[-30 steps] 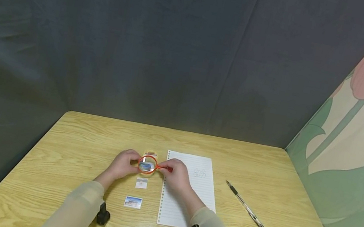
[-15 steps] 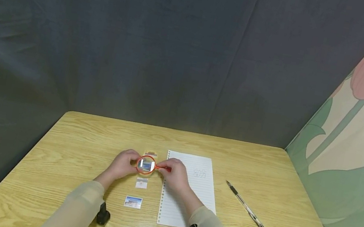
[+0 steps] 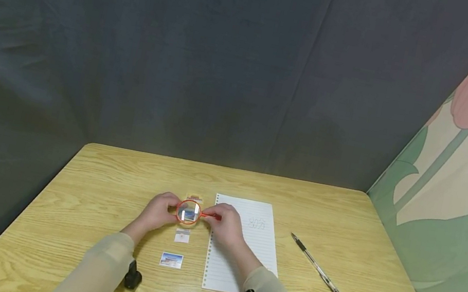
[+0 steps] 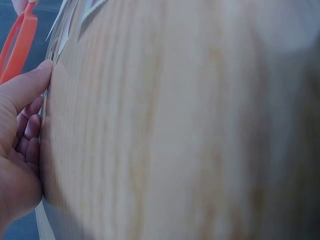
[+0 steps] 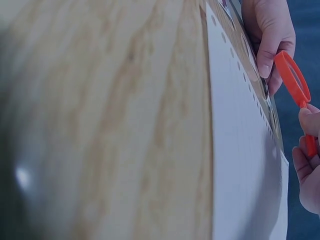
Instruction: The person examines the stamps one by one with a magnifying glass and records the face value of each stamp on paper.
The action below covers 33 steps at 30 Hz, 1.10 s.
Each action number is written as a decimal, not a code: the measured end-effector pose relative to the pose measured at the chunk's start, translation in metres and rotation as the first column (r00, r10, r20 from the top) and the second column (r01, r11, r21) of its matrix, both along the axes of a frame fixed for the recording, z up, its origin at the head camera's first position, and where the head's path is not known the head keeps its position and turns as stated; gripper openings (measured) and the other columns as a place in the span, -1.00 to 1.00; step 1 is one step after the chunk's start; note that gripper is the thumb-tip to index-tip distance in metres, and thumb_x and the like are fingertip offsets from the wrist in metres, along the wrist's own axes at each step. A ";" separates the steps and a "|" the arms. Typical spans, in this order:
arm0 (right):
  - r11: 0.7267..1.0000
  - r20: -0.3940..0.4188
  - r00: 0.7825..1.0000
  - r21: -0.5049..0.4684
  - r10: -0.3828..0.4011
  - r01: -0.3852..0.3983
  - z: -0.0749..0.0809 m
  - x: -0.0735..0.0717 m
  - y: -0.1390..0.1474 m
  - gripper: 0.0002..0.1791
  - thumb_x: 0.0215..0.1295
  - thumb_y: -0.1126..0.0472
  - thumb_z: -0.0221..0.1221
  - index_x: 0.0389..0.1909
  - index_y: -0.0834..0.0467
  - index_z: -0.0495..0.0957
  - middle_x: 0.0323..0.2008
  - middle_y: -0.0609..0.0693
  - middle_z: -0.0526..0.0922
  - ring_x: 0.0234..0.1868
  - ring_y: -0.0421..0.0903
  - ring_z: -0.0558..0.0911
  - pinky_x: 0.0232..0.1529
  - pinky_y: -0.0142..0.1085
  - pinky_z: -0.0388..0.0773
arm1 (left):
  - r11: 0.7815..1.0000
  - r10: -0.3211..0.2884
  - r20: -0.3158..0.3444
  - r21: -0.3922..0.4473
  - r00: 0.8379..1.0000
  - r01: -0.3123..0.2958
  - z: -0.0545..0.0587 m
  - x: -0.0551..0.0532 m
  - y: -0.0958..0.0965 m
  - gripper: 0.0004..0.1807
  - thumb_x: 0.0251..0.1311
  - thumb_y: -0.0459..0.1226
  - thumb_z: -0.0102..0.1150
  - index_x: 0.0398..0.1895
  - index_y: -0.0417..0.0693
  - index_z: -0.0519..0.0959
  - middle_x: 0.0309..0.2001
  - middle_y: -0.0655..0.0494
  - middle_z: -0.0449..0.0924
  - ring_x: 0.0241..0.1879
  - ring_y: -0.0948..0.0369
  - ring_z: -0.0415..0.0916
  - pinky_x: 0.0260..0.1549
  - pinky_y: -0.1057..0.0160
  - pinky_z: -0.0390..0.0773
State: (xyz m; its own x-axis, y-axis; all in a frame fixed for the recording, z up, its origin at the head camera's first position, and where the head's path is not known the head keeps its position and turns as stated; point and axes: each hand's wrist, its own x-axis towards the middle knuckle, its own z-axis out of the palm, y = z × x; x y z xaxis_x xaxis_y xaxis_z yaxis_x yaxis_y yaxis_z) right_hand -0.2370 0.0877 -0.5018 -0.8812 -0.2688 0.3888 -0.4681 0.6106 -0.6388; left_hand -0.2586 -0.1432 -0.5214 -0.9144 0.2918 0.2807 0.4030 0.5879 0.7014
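My right hand (image 3: 227,224) pinches the red handle of a small magnifying glass (image 3: 177,210). Its round lens lies over a pictured stamp (image 3: 189,215), which shows through the glass. At the stamp's left side, my left hand (image 3: 156,210) holds its edge between thumb and forefinger; the lens rim partly covers this contact. The right wrist view has the left hand (image 5: 274,37) low at the table, a dark piece between its fingertips, and the magnifying glass (image 5: 287,75) tilted close by. In the left wrist view, the left thumb (image 4: 30,86) reaches the paper's edge.
Nearer me lie a small pale stamp (image 3: 182,235) and a blue landscape stamp (image 3: 171,260). A yellow-edged piece (image 3: 194,197) shows beyond the lens. Lined paper (image 3: 233,281) with handwriting lies under the right forearm. A pen (image 3: 316,265) rests at the right on the wooden table (image 3: 105,181).
The magnifying glass has shifted and tilted slightly over the stamp, and the bright reflections on its lens have moved. Both hands have stayed almost in place.
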 end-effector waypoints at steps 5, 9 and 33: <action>1.000 0.017 1.000 -0.017 0.000 0.000 0.000 0.000 0.002 -0.91 0.13 0.32 0.40 -0.34 0.09 0.77 -0.31 -0.10 0.71 -0.16 -0.10 0.62 -0.02 -0.19 0.54 | 1.000 0.005 0.012 0.000 1.000 -0.005 0.002 0.002 0.001 -0.82 -0.11 -0.41 0.54 -0.41 -0.13 0.72 -0.22 0.05 0.62 -0.12 0.02 0.54 -0.01 0.01 0.53; 0.999 0.017 1.000 -0.033 -0.001 0.001 -0.002 0.000 0.004 -0.91 0.13 0.34 0.40 -0.35 0.10 0.77 -0.32 -0.11 0.71 -0.16 -0.09 0.62 -0.04 -0.19 0.54 | 1.000 0.009 0.015 -0.003 1.000 -0.009 0.004 0.003 0.002 -0.76 -0.16 -0.45 0.53 -0.35 -0.18 0.73 -0.20 0.03 0.62 -0.12 0.02 0.54 0.00 0.00 0.53; 0.996 0.087 0.996 -0.082 -0.020 0.027 -0.002 0.001 0.014 -0.90 0.16 0.33 0.39 -0.34 0.06 0.77 -0.32 -0.13 0.69 -0.19 -0.15 0.62 -0.10 -0.23 0.57 | 1.000 0.025 0.082 -0.012 0.996 -0.024 0.004 0.005 0.001 -0.68 -0.06 -0.32 0.55 -0.17 -0.14 0.74 -0.19 0.14 0.60 -0.10 0.07 0.53 0.00 0.00 0.55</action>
State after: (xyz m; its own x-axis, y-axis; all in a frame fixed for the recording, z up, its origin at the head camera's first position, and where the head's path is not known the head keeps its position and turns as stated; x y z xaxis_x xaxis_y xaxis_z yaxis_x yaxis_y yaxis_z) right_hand -0.2356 0.1020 -0.5036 -0.9181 -0.2173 0.3316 -0.3953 0.5639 -0.7251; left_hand -0.2538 -0.1421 -0.5173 -0.9412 0.2712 0.2017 0.3296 0.6046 0.7252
